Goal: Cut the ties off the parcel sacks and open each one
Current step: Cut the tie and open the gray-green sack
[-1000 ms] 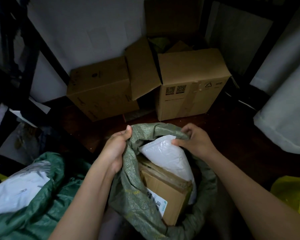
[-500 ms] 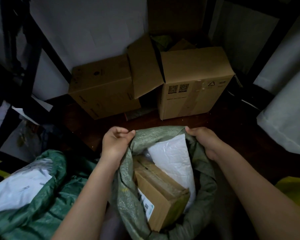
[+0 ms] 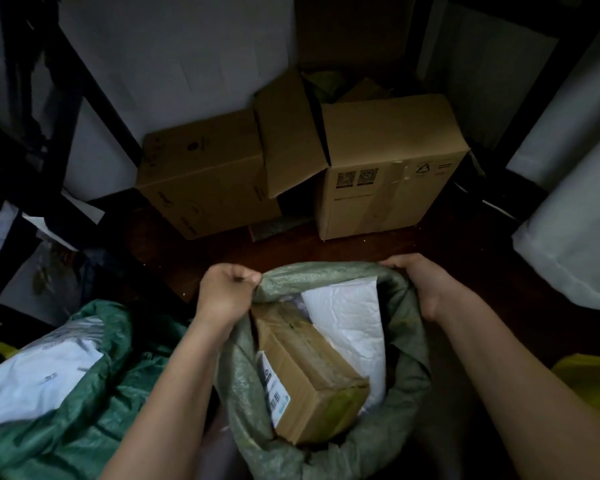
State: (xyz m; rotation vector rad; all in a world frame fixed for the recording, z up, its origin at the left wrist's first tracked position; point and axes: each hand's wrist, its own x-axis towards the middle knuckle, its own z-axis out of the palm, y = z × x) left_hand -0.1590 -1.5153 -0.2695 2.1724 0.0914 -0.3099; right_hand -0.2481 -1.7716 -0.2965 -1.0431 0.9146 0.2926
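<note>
Woven green parcel sack [image 3: 312, 427], lower centre of the frame, standing on the dark floor [image 3: 413, 247] with its mouth drawn wide; no tie is visible on it, so the cutting step is judged complete for this sack. Left hand [image 3: 224, 294], its grip clenched on the left part of the far rim; right hand [image 3: 426, 284], fingers curled over the rim's right part, grasping the fabric; the two hold opposite sides, apparently to stretch the mouth apart and expose the contents. Inside: a brown carton [image 3: 309, 379] bearing a white label, lying tilted; behind it a white padded mailer [image 3: 350, 317], propped against the far wall of the sack. Lower left: a second green sack [image 3: 94, 393], already open, a white parcel [image 3: 35, 379] showing in its mouth. Upper centre: cardboard boxes [image 3: 388, 161] against the wall, well apart from the work.
</note>
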